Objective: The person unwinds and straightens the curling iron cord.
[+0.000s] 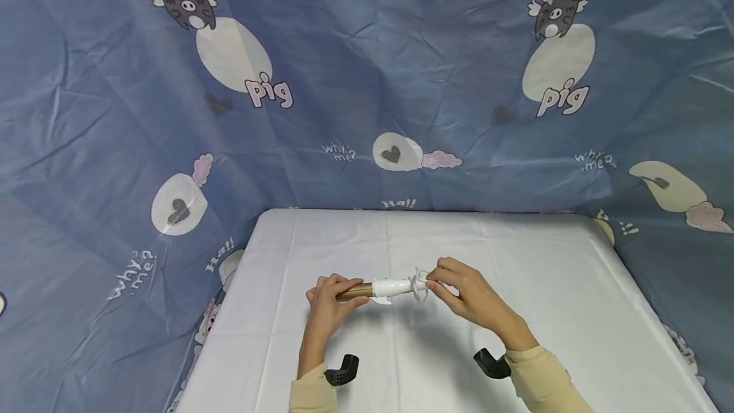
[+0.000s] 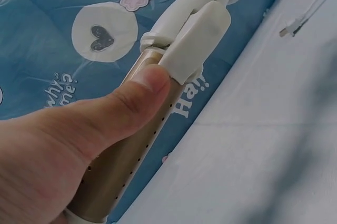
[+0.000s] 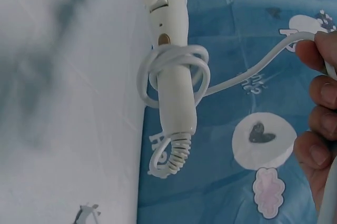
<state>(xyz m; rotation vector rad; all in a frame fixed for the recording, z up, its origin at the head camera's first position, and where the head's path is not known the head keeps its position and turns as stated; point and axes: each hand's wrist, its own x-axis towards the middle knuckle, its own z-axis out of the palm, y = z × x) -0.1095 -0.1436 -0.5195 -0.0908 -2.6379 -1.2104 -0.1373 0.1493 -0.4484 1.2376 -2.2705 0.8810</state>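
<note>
A curling iron [image 1: 392, 287] with a white handle and a gold barrel [image 2: 113, 168] is held up over the table, lying nearly level in the head view. My left hand [image 1: 329, 304] grips the gold barrel, its thumb [image 2: 150, 79] just below the white clamp lever [image 2: 197, 42]. The white power cord [image 3: 253, 74] loops round the handle [image 3: 176, 97] and runs off to my right hand [image 1: 470, 292], whose fingers [image 3: 326, 92] curl round it. At the handle's end a ribbed cord sleeve [image 3: 180, 153] bends to one side.
A white cloth covers the table [image 1: 275, 336]. Blue fabric printed with pigs and words [image 1: 344, 81] hangs behind it and at both sides. A thin white cable end [image 2: 288, 30] shows over the table in the left wrist view.
</note>
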